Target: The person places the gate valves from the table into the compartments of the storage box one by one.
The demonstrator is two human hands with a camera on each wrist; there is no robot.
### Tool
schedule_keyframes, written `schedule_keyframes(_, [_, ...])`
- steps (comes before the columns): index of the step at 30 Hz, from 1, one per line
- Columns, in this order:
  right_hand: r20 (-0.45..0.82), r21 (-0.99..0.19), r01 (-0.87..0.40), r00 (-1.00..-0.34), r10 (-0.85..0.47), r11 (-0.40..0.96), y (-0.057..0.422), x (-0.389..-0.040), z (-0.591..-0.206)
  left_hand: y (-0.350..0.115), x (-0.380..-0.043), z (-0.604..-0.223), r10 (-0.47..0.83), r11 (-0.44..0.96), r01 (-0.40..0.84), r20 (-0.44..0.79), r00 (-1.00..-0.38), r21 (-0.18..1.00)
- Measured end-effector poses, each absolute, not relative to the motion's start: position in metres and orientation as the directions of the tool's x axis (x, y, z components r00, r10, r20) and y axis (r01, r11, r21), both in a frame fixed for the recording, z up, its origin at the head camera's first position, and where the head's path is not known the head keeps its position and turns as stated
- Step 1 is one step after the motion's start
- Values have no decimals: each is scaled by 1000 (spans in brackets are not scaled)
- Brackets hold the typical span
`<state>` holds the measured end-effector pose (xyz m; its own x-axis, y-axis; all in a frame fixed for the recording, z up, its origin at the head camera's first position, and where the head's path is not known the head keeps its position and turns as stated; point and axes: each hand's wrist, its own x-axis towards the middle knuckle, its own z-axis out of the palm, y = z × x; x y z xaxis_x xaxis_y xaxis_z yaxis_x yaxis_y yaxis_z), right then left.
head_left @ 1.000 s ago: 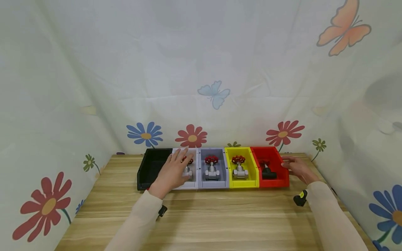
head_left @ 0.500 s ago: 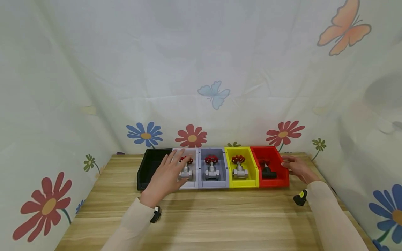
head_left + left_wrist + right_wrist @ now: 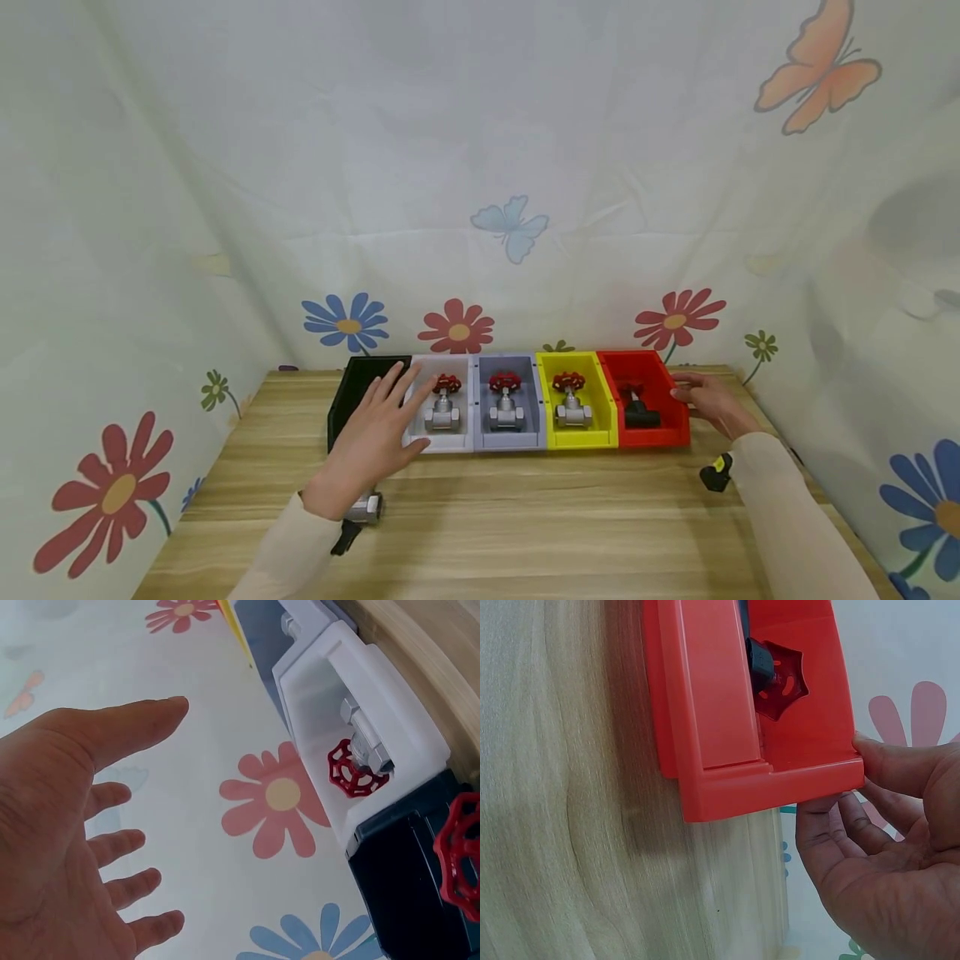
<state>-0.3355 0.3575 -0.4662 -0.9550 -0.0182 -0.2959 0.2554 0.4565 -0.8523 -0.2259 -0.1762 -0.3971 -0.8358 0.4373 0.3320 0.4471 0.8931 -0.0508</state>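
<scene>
My left hand (image 3: 371, 437) hovers with spread fingers over the black bin (image 3: 367, 375) and the left edge of the white bin (image 3: 442, 447), holding nothing. Partly under that wrist, a silver valve (image 3: 366, 508) lies on the table; its red handwheel (image 3: 459, 859) shows in the left wrist view. A valve with a red handwheel (image 3: 447, 383) sits in the white bin. My right hand (image 3: 712, 404) grips the side wall of the red bin (image 3: 727, 791), thumb at the rim and fingers against the outside. Inside that bin is a black-bodied valve (image 3: 641, 414) with a red wheel.
A lavender bin (image 3: 510, 444) and a yellow bin (image 3: 581, 439), each with a silver valve, stand between the white and red bins. The row sits at the back of the wooden table (image 3: 525, 525), against a flowered curtain (image 3: 420, 250).
My left hand has drawn back to the left, from above the white bin's valve to over the black bin. The valve on the table has come into sight. My right hand stays put.
</scene>
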Motion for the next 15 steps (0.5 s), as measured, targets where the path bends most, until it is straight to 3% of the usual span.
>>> schedule_keyframes(15, [-283, -857, 237, -959, -33, 457, 362, -339, -472, -200, -215, -403, 452, 879, 477, 326, -830, -4])
